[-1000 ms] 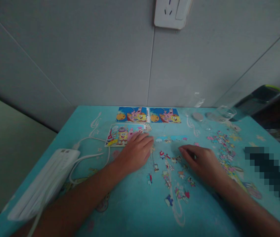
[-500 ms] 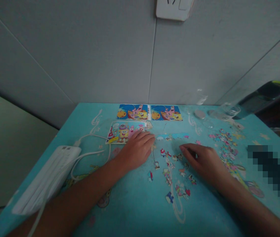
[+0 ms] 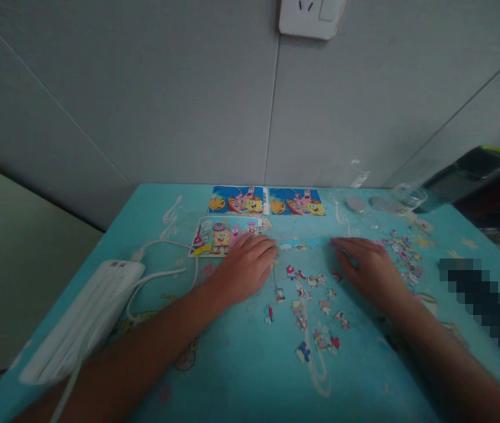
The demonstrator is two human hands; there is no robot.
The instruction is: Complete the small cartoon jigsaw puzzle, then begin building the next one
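My left hand (image 3: 245, 267) lies palm down on the turquoise table (image 3: 241, 376), fingers together, its tips at the right edge of a cartoon picture card (image 3: 217, 236). My right hand (image 3: 366, 267) rests flat further right, fingertips by the right end of a short joined row of puzzle pieces (image 3: 306, 243). Between the hands lie several loose jigsaw pieces (image 3: 309, 299). Neither hand visibly holds a piece.
Two cartoon picture cards (image 3: 267, 201) lie at the table's back edge. A pile of loose pieces (image 3: 403, 255) sits at the right. A white power strip (image 3: 84, 320) with cables lies at the left. Clear cups and lids (image 3: 386, 202) stand back right; a wall socket (image 3: 311, 17) above.
My right hand has moved up and slightly right, from the loose pieces to the right end of the joined row. My left hand has stayed in place.
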